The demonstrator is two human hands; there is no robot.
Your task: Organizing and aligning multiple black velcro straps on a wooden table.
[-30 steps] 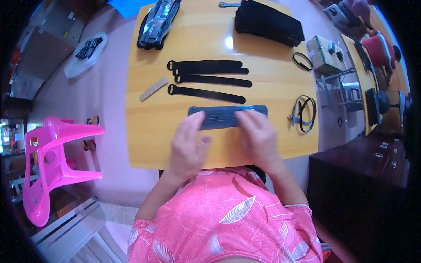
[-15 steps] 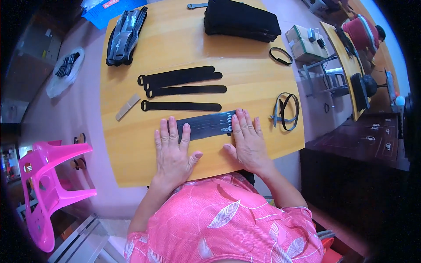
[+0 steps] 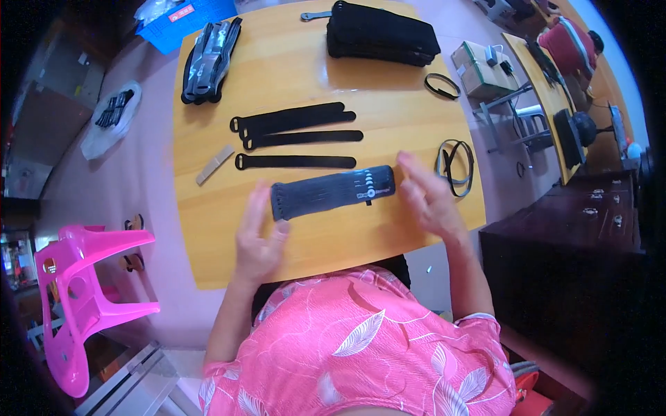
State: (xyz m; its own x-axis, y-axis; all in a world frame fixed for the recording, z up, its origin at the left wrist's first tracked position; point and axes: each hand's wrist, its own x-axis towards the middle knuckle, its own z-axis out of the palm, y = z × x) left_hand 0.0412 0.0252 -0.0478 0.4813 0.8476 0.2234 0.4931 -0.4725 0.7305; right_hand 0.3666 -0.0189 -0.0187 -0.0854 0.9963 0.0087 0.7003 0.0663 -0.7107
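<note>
A flat dark plastic packet of straps (image 3: pixel 329 194) with white print lies on the table in front of me. Beside its left end is my left hand (image 3: pixel 259 239), blurred, with thumb and fingers apart and nothing held. Off its right end, my right hand (image 3: pixel 431 201) is turned on edge, also blurred, open and holding nothing. Just beyond the packet a single black hook-and-loop strap (image 3: pixel 295 161) with a slotted end lies straight. Several more black straps (image 3: pixel 298 121) rest farther off, partly overlapping. A beige strip (image 3: pixel 216 164) sits left of them.
On the wooden table (image 3: pixel 229 249) are filled packets (image 3: pixel 211 62) far left, a black stack (image 3: pixel 381 33) at the back, and a black loop (image 3: pixel 442 86) and coiled straps (image 3: pixel 456 168) on the right. A pink stool (image 3: pixel 90 298) stands left. A person (image 3: pixel 569 45) is far right.
Both hands have come up off the packet and moved apart to its two ends, the right one turning on edge. The packet now shows whole; the view has shifted slightly.
</note>
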